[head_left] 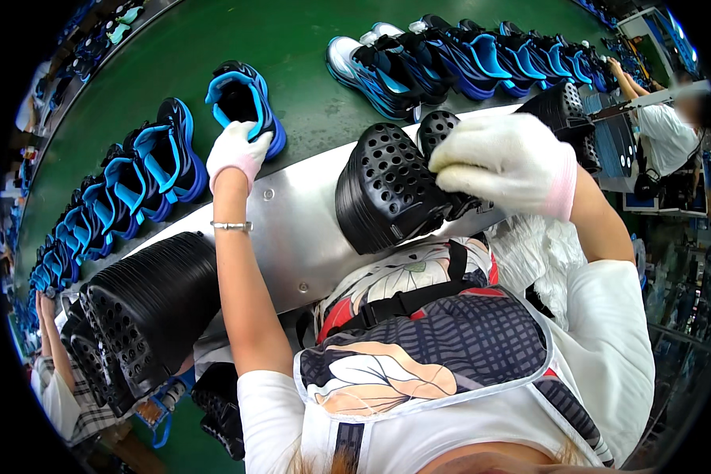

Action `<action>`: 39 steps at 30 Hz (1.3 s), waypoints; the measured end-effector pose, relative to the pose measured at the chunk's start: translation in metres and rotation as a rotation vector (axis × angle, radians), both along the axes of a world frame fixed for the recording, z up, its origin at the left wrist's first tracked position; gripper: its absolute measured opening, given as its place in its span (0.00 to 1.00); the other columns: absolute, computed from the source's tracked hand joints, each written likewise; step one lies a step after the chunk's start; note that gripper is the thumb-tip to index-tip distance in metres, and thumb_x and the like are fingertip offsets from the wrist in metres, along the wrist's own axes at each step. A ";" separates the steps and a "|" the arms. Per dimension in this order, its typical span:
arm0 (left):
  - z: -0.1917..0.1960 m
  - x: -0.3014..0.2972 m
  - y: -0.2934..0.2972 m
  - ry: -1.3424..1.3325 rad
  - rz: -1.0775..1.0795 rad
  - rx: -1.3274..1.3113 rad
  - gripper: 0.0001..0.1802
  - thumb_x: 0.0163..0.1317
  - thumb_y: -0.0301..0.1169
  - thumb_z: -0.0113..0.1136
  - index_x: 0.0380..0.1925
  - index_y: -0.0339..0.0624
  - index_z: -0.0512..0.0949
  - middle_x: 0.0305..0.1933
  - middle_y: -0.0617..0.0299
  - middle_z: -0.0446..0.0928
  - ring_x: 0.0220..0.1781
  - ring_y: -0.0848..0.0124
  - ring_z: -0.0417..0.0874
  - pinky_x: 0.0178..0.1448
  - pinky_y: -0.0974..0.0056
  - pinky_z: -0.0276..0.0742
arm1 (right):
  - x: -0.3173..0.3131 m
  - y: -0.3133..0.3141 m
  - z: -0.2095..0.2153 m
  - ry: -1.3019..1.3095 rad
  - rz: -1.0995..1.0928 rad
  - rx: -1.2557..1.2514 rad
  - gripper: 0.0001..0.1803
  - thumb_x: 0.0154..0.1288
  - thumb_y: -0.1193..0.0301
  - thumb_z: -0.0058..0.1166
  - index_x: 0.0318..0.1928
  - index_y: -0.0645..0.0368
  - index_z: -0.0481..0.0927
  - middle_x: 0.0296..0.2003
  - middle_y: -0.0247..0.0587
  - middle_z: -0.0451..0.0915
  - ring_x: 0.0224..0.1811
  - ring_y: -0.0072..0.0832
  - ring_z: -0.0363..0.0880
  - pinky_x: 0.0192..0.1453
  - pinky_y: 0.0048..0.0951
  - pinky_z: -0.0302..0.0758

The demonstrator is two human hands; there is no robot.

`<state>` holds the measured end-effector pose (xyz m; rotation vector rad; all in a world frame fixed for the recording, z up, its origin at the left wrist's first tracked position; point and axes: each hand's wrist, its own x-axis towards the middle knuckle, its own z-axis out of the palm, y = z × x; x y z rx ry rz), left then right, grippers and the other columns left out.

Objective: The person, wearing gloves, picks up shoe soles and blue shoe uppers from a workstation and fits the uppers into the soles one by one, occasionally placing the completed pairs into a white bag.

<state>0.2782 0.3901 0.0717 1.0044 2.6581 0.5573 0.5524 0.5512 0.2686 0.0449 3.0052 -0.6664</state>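
My left hand (239,155), in a white glove with a pink cuff, grips a blue-and-black sneaker (270,118) by its near end on the green surface. The sneaker's opening faces up and shows a light-blue lining. My right hand (504,162), gloved the same way, is closed at the stacked black perforated plastic pieces (389,178). Its fingers pinch one black perforated piece (437,129) beside the stack's right side; the palm hides part of that piece.
Sneakers line up at the left (168,154) and far right (482,59) on the green conveyor belt (308,110). A metal ledge (288,245) runs before me, with another black stack (146,308) at its left. Other people work at both sides, one in a white shirt (665,138).
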 end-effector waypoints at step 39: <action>0.103 0.151 0.037 -1.064 -0.166 0.899 0.21 0.68 0.27 0.54 0.60 0.34 0.70 0.52 0.61 0.76 0.51 0.75 0.76 0.59 0.68 0.72 | 0.040 -0.001 0.005 0.265 0.140 0.025 0.14 0.47 0.69 0.65 0.34 0.58 0.76 0.35 0.41 0.76 0.37 0.39 0.78 0.39 0.36 0.77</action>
